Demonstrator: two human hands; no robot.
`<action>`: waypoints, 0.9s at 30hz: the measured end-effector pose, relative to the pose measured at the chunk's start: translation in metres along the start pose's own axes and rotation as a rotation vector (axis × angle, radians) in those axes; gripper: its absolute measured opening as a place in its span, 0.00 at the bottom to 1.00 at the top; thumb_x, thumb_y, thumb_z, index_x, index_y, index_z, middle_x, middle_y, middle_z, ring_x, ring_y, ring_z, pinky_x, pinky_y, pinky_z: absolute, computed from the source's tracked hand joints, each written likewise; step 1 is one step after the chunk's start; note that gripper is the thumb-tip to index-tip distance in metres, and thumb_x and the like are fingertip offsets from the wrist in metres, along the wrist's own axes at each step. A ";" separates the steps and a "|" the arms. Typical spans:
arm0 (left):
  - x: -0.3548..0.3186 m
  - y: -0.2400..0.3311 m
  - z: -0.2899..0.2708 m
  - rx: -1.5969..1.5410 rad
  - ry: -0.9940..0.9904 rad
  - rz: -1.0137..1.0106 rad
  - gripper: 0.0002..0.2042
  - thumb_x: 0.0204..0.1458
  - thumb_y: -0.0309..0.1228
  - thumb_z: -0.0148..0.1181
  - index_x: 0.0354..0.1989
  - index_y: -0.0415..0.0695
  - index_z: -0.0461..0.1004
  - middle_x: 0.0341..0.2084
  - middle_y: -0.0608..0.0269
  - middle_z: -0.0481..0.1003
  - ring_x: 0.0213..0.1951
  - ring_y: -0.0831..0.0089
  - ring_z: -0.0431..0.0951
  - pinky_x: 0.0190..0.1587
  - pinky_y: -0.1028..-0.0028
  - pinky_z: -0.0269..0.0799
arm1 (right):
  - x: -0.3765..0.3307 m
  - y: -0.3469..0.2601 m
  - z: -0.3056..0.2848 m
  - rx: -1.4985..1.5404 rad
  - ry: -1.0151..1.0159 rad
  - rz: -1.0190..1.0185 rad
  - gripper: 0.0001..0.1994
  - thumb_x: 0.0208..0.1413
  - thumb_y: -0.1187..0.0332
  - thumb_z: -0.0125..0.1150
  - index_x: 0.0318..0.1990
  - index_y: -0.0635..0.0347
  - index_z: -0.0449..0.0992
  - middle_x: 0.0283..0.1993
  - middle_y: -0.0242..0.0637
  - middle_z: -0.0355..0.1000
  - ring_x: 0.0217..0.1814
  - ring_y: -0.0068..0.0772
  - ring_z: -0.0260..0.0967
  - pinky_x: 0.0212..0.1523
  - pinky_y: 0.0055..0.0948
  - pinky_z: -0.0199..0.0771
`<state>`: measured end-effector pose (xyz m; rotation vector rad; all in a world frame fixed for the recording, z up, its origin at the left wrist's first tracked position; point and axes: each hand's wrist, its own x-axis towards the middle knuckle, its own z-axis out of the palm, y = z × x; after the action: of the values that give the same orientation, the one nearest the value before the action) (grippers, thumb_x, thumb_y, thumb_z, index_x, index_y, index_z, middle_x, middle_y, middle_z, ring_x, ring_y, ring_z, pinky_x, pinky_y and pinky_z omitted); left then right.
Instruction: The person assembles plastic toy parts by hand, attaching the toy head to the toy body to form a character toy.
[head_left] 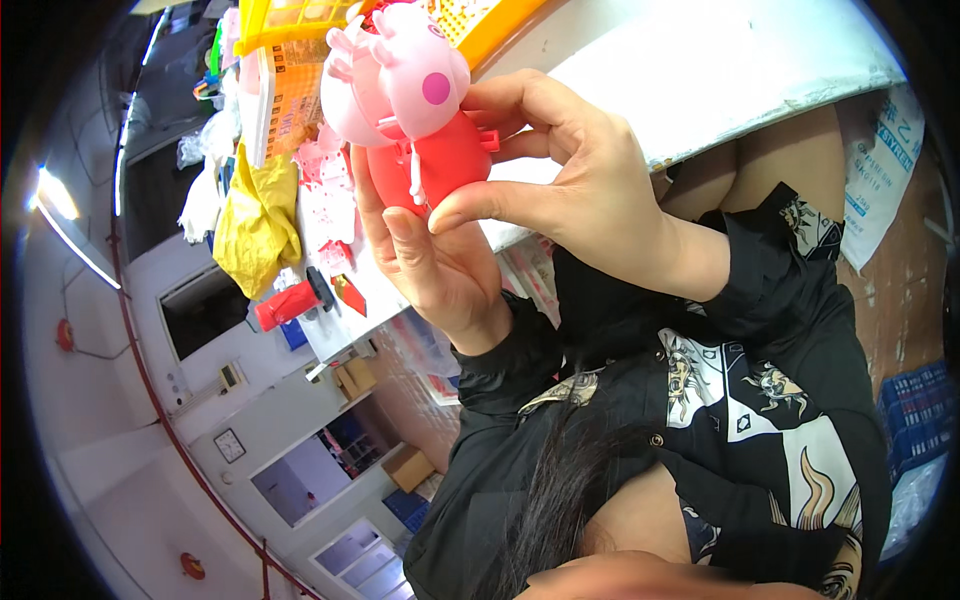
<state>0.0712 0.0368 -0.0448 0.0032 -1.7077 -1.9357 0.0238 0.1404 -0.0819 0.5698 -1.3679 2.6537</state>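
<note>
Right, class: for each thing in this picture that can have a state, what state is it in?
Toy: held up between both hands
Left fingers: bent, against the toy
Right fingers: bent, against the toy
Yellow cloth or bag: crumpled
Lamp: lit
Clock: hung up, time too small to read
White sack: fullness unclear

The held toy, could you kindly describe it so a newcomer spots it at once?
Find the white table, then the left hand and right hand before it. Between them is the toy. The pink head, red body and round magenta spot set it apart from the reddish pieces nearby.
</note>
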 end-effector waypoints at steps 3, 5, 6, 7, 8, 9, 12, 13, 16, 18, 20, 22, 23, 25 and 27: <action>-0.001 0.001 -0.001 0.009 -0.003 -0.003 0.30 0.56 0.36 0.56 0.63 0.33 0.55 0.58 0.43 0.62 0.58 0.54 0.65 0.59 0.56 0.63 | 0.000 -0.003 -0.002 -0.002 -0.069 0.067 0.27 0.41 0.75 0.73 0.50 0.71 0.68 0.45 0.40 0.72 0.46 0.28 0.73 0.48 0.25 0.75; 0.000 0.002 -0.001 0.006 -0.006 -0.007 0.30 0.56 0.36 0.56 0.62 0.33 0.55 0.58 0.43 0.62 0.58 0.54 0.65 0.59 0.56 0.63 | 0.001 -0.005 -0.002 0.002 -0.083 0.081 0.27 0.41 0.75 0.72 0.50 0.71 0.68 0.45 0.40 0.72 0.46 0.28 0.73 0.48 0.25 0.75; 0.000 0.002 0.001 -0.008 -0.008 -0.013 0.29 0.56 0.35 0.56 0.62 0.33 0.55 0.58 0.43 0.62 0.58 0.55 0.66 0.60 0.57 0.62 | 0.000 -0.005 -0.002 0.004 -0.079 0.091 0.26 0.41 0.75 0.72 0.50 0.71 0.68 0.45 0.40 0.71 0.46 0.28 0.73 0.48 0.25 0.75; 0.000 0.001 0.001 -0.022 -0.009 -0.019 0.29 0.56 0.35 0.56 0.62 0.33 0.56 0.58 0.44 0.62 0.58 0.55 0.66 0.60 0.57 0.62 | 0.000 -0.005 -0.003 0.006 -0.076 0.100 0.26 0.42 0.76 0.71 0.50 0.71 0.68 0.45 0.39 0.71 0.46 0.28 0.72 0.48 0.25 0.75; 0.001 0.002 0.002 -0.024 -0.010 -0.017 0.29 0.56 0.35 0.56 0.62 0.33 0.56 0.58 0.44 0.62 0.58 0.55 0.66 0.60 0.57 0.62 | 0.000 -0.006 -0.003 0.005 -0.077 0.097 0.26 0.42 0.76 0.71 0.50 0.71 0.68 0.45 0.39 0.71 0.46 0.28 0.72 0.48 0.25 0.75; 0.002 0.002 0.002 0.000 -0.054 -0.010 0.28 0.56 0.34 0.56 0.62 0.33 0.56 0.58 0.44 0.62 0.58 0.56 0.66 0.60 0.57 0.61 | 0.000 -0.006 -0.003 0.065 -0.066 0.098 0.25 0.42 0.76 0.71 0.50 0.71 0.68 0.46 0.39 0.71 0.46 0.28 0.72 0.49 0.25 0.75; 0.005 0.006 -0.001 0.037 -0.126 0.003 0.28 0.55 0.32 0.57 0.62 0.34 0.57 0.57 0.44 0.63 0.58 0.57 0.65 0.61 0.58 0.60 | 0.001 -0.010 -0.004 0.106 -0.069 0.110 0.25 0.43 0.77 0.70 0.50 0.71 0.67 0.47 0.40 0.70 0.47 0.28 0.72 0.49 0.26 0.74; 0.005 0.007 -0.003 0.051 -0.157 0.002 0.28 0.55 0.31 0.57 0.62 0.34 0.57 0.57 0.44 0.63 0.58 0.57 0.65 0.61 0.58 0.60 | 0.001 -0.011 -0.005 0.086 -0.078 0.125 0.25 0.44 0.78 0.69 0.51 0.71 0.67 0.48 0.40 0.70 0.48 0.29 0.72 0.50 0.26 0.74; 0.003 0.005 -0.004 0.026 -0.133 0.003 0.28 0.54 0.30 0.58 0.61 0.34 0.57 0.57 0.43 0.64 0.58 0.57 0.65 0.61 0.58 0.60 | 0.000 -0.008 -0.005 0.115 -0.089 0.128 0.26 0.44 0.78 0.69 0.52 0.71 0.66 0.49 0.41 0.69 0.48 0.30 0.71 0.49 0.27 0.74; 0.002 0.006 -0.006 -0.008 -0.137 0.000 0.28 0.54 0.29 0.58 0.61 0.34 0.57 0.57 0.43 0.63 0.58 0.57 0.66 0.61 0.58 0.60 | 0.000 -0.010 -0.005 0.125 -0.100 0.131 0.26 0.44 0.78 0.69 0.52 0.72 0.66 0.49 0.42 0.69 0.48 0.31 0.72 0.49 0.27 0.75; 0.001 0.005 -0.007 0.027 -0.173 -0.012 0.28 0.57 0.31 0.54 0.63 0.37 0.54 0.59 0.45 0.61 0.59 0.55 0.64 0.62 0.56 0.58 | 0.000 -0.011 -0.003 0.130 -0.109 0.136 0.26 0.44 0.79 0.68 0.52 0.72 0.66 0.49 0.42 0.69 0.48 0.31 0.72 0.49 0.27 0.75; 0.002 0.004 -0.010 0.025 -0.194 0.007 0.27 0.57 0.31 0.54 0.63 0.38 0.55 0.59 0.45 0.61 0.59 0.55 0.64 0.62 0.56 0.58 | 0.000 -0.008 0.001 0.204 0.009 0.134 0.25 0.42 0.68 0.73 0.47 0.72 0.71 0.42 0.43 0.74 0.42 0.28 0.74 0.45 0.27 0.77; 0.003 0.003 -0.010 0.028 -0.216 0.021 0.26 0.57 0.31 0.54 0.63 0.38 0.56 0.59 0.45 0.61 0.59 0.55 0.64 0.62 0.56 0.58 | 0.000 -0.008 0.001 0.201 0.004 0.131 0.25 0.42 0.68 0.73 0.47 0.72 0.71 0.42 0.43 0.74 0.42 0.28 0.74 0.45 0.27 0.77; 0.003 0.002 -0.012 0.048 -0.206 0.033 0.26 0.57 0.30 0.54 0.63 0.38 0.57 0.59 0.45 0.61 0.59 0.55 0.64 0.62 0.56 0.58 | 0.001 -0.008 0.001 0.186 0.003 0.126 0.25 0.42 0.68 0.73 0.47 0.72 0.71 0.42 0.43 0.73 0.43 0.28 0.73 0.45 0.27 0.77; 0.004 0.002 -0.013 0.067 -0.197 0.044 0.25 0.57 0.30 0.54 0.62 0.39 0.58 0.59 0.45 0.62 0.59 0.55 0.64 0.62 0.56 0.58 | 0.000 -0.009 0.000 0.201 -0.009 0.138 0.25 0.42 0.69 0.73 0.48 0.71 0.71 0.43 0.42 0.73 0.43 0.28 0.73 0.45 0.27 0.77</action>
<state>0.0730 0.0232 -0.0438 -0.2054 -1.8819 -1.8985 0.0259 0.1452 -0.0751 0.5251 -1.1915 2.9253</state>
